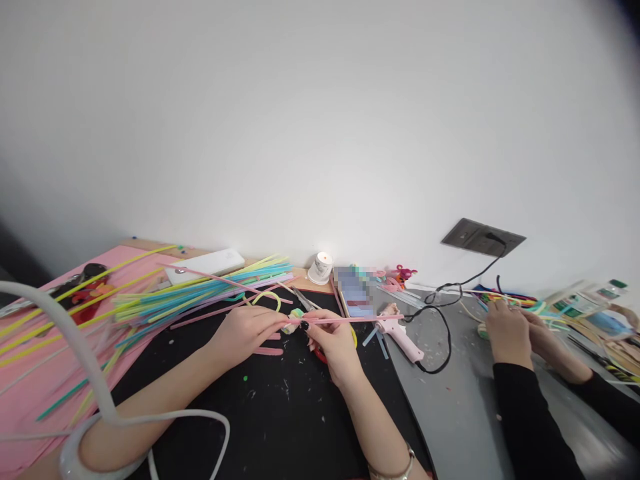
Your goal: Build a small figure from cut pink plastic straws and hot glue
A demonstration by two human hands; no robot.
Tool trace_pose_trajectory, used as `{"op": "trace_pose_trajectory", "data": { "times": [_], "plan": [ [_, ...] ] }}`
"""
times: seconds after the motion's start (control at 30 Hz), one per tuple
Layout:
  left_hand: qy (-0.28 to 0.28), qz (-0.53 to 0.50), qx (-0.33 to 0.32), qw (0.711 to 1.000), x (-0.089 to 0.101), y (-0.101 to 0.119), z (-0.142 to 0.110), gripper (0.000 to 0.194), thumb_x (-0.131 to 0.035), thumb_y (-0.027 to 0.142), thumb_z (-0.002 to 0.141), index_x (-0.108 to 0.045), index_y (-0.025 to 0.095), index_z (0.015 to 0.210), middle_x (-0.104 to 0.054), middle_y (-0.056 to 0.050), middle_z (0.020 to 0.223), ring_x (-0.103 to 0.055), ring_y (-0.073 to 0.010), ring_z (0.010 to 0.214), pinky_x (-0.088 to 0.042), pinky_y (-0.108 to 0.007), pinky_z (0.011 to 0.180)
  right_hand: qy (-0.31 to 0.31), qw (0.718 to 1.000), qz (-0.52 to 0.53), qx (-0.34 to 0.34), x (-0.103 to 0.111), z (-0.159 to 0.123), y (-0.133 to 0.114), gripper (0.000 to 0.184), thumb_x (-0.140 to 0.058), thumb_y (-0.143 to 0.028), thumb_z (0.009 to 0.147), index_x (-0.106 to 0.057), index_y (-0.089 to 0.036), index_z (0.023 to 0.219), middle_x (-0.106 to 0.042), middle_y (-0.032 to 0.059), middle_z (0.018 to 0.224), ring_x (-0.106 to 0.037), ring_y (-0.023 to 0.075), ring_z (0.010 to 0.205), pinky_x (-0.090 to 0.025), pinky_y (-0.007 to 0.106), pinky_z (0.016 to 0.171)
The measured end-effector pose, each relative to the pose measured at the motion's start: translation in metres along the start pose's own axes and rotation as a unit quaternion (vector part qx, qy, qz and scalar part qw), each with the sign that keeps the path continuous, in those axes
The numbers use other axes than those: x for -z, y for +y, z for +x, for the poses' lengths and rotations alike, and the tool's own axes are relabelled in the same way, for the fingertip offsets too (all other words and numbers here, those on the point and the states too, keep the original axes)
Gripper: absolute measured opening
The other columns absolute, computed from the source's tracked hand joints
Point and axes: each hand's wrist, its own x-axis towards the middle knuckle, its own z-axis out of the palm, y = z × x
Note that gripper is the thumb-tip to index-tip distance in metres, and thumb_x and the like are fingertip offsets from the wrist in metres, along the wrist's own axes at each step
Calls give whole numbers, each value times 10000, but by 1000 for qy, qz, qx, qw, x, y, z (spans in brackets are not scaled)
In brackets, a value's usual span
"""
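A pink pipe cleaner (370, 319) runs level across the black mat (260, 407), pinched by both of my hands. My left hand (247, 335) has its fingers closed on the left end. My right hand (334, 343), with dark nail polish, grips it between thumb and fingers, and the free length points right. Just behind the fingers is a small yellow-green and white fuzzy piece (294, 319), partly hidden. Scissors (304, 300) lie behind and under my right hand, their handles mostly covered. Short pink pieces (269, 351) rest beside my left hand.
A bundle of pastel pipe cleaners (200, 300) lies left, near a white box (205, 265). Behind are a small white cup (321, 268) and a phone (356, 293). A pink glue gun (406, 343) trails a black cord. At right, a co-worker's hands (510, 333) work. A white cable (85, 340) crosses front left.
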Motion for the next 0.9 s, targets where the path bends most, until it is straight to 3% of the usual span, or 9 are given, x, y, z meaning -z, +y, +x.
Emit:
{"op": "trace_pose_trajectory", "data": {
  "times": [0.43, 0.9],
  "plan": [
    [-32, -35, 70, 996, 3, 8, 6, 190, -499, 256, 905, -677, 203, 942, -739, -23, 868, -679, -153, 757, -525, -229, 668, 17, 998, -37, 40, 0, 1, -1, 133, -733, -260, 658, -694, -146, 718, -555, -30, 510, -443, 70, 423, -351, 191, 418],
    [-11, 14, 23, 1000, 1, 5, 3, 200, -451, 217, 929, -643, 161, 948, -736, -52, 869, -674, -162, 757, -507, -252, 669, -3, 1000, 11, 13, 6, 4, 4, 224, -728, -329, 685, -685, -137, 791, -532, -34, 507, -436, 64, 425, -362, 185, 415]
  ]
}}
